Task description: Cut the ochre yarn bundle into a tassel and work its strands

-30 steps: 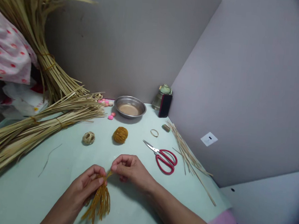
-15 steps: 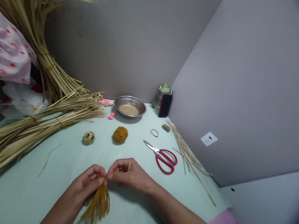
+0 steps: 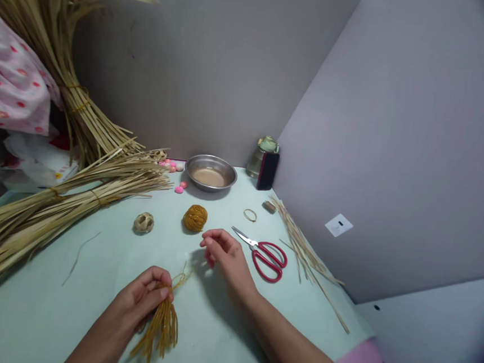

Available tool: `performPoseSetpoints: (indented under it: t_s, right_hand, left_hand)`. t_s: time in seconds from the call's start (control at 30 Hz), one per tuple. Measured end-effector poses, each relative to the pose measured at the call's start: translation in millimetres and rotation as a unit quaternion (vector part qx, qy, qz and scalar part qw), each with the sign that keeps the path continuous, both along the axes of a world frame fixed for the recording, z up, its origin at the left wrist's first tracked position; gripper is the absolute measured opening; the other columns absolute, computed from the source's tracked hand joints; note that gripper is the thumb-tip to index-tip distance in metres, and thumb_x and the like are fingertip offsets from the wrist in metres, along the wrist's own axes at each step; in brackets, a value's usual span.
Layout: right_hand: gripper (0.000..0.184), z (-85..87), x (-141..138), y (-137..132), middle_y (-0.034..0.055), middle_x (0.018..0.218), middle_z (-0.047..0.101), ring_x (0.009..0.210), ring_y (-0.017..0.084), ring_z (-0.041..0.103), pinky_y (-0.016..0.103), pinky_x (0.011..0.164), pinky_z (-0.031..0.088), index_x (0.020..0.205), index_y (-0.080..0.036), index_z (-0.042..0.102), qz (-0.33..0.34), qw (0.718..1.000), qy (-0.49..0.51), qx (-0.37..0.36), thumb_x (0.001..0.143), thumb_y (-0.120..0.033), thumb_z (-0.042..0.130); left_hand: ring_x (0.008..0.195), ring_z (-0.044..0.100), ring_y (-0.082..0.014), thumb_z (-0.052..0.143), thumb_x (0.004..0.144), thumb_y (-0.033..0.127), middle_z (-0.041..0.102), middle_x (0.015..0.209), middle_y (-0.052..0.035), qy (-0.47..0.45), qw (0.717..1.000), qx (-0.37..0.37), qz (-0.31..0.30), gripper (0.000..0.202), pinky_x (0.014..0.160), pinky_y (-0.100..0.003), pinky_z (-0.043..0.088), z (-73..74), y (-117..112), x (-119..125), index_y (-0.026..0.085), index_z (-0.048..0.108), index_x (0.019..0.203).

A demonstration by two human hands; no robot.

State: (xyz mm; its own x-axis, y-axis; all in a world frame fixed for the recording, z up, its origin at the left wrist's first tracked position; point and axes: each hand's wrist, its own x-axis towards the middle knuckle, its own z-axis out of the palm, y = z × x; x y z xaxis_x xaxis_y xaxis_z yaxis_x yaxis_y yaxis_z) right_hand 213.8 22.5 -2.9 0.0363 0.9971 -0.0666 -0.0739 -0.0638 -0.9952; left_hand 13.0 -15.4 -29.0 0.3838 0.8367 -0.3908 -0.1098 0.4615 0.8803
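Observation:
My left hand (image 3: 145,297) pinches the top of a golden-brown yarn tassel (image 3: 163,327) between thumb and fingers. The tassel's strands fan out below over the table. From its tied top a thin loop and loose ends (image 3: 180,279) stick out to the upper right. My right hand (image 3: 227,256) hovers apart from the tassel, fingers loosely bent with nothing visible in them. Just beyond it lies a ball of the same golden yarn (image 3: 195,218). Red-handled scissors (image 3: 263,255) rest to its right, blades partly apart.
Left of the yarn ball sits a small woven ball (image 3: 143,223). Tied bundles of dry straw (image 3: 97,194) fill the left side. A metal bowl of liquid (image 3: 210,173) stands at the back, with a phone (image 3: 267,171) against a bottle (image 3: 256,159). Loose strips (image 3: 304,243) lie right.
My right hand has let go of the tassel's top and moved up and right, toward the yarn ball and scissors. The loop at the tassel's top now shows. My left hand stays put.

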Motion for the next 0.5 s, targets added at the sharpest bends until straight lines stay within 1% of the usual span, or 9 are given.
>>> performPoseSetpoints:
  t_s: [0.03,0.1,0.13,0.17,0.23,0.27,0.33,0.4,0.5]
  right_hand:
    - [0.030,3.1,-1.7,-3.4,0.0043,0.094,0.069,0.077,0.013,0.060,0.024,0.066,0.046,0.101,-0.018,0.066,0.029,0.999,-0.017,0.018,0.086,-0.044,0.069]
    - [0.036,8.2,-5.8,-11.2,0.0079,0.112,0.069,0.103,0.019,0.063,0.029,0.086,0.048,0.115,-0.019,0.065,0.118,0.990,-0.050,0.049,0.089,-0.044,0.068]
    - [0.039,9.3,-7.9,-14.8,0.0084,0.116,0.068,0.109,0.020,0.062,0.032,0.092,0.047,0.120,-0.019,0.064,0.168,0.982,-0.064,0.057,0.090,-0.044,0.069]
    - [0.043,9.1,-9.5,-17.5,0.0080,0.116,0.068,0.110,0.021,0.061,0.033,0.095,0.046,0.124,-0.020,0.063,0.211,0.973,-0.076,0.059,0.088,-0.043,0.071]
    - [0.047,5.6,-11.1,-20.0,0.0050,0.103,0.069,0.097,0.018,0.063,0.032,0.090,0.047,0.123,-0.020,0.064,0.258,0.961,-0.090,0.042,0.085,-0.045,0.075]
    - [0.046,2.9,-11.0,-19.6,0.0027,0.093,0.067,0.086,0.016,0.062,0.031,0.083,0.047,0.119,-0.019,0.066,0.265,0.960,-0.087,0.025,0.084,-0.046,0.076]
    - [0.044,-1.8,-9.1,-16.6,-0.0016,0.077,0.062,0.069,0.012,0.056,0.027,0.069,0.045,0.108,-0.017,0.067,0.264,0.963,-0.054,-0.017,0.082,-0.051,0.077]
    - [0.045,-3.4,-6.3,-12.5,-0.0031,0.070,0.059,0.061,0.010,0.053,0.025,0.062,0.043,0.100,-0.016,0.067,0.262,0.963,0.003,-0.057,0.079,-0.054,0.078]
    - [0.043,-0.6,-3.6,-8.4,-0.0024,0.066,0.062,0.054,0.009,0.054,0.023,0.057,0.044,0.093,-0.014,0.066,0.259,0.959,0.069,-0.092,0.076,-0.051,0.082]
  left_hand:
    - [0.072,0.041,-0.0173,0.065,0.090,0.049,0.047,0.077,0.0049,0.004,1.000,0.009,-0.002,0.024,0.065,-0.028,0.036,-0.6,0.4,-0.5,0.027,0.056,0.091]
    - [0.076,0.044,-0.0182,0.064,0.091,0.048,0.051,0.080,0.0038,0.009,0.999,0.034,-0.008,0.022,0.070,-0.029,0.037,-1.5,1.2,-1.4,0.027,0.058,0.090]
    - [0.079,0.047,-0.0191,0.064,0.092,0.047,0.053,0.082,0.0030,0.009,0.999,0.047,-0.011,0.021,0.073,-0.029,0.038,-1.7,1.6,-1.8,0.027,0.058,0.090]
    - [0.084,0.049,-0.0203,0.064,0.092,0.047,0.056,0.085,0.0022,0.005,0.998,0.056,-0.013,0.021,0.077,-0.030,0.039,-1.6,1.9,-2.0,0.027,0.059,0.090]
    - [0.092,0.053,-0.0228,0.064,0.091,0.046,0.060,0.090,0.0007,-0.003,0.998,0.062,-0.013,0.020,0.082,-0.031,0.040,-0.9,2.1,-2.1,0.027,0.059,0.088]
    - [0.092,0.054,-0.0235,0.065,0.091,0.046,0.061,0.090,0.0003,-0.001,0.998,0.059,-0.008,0.021,0.081,-0.031,0.041,-0.2,2.0,-2.0,0.026,0.059,0.087]
    - [0.086,0.054,-0.0228,0.066,0.089,0.046,0.061,0.086,0.0006,0.010,0.999,0.053,0.006,0.021,0.076,-0.030,0.041,1.0,1.9,-1.6,0.026,0.060,0.086]
    - [0.078,0.052,-0.0205,0.067,0.089,0.045,0.060,0.081,0.0017,0.020,0.998,0.054,0.015,0.021,0.070,-0.029,0.040,1.1,2.1,-1.1,0.026,0.061,0.086]
    - [0.075,0.052,-0.0190,0.067,0.090,0.044,0.061,0.079,0.0016,0.016,0.998,0.064,0.002,0.021,0.069,-0.028,0.041,-3.5,3.3,-0.5,0.025,0.062,0.084]
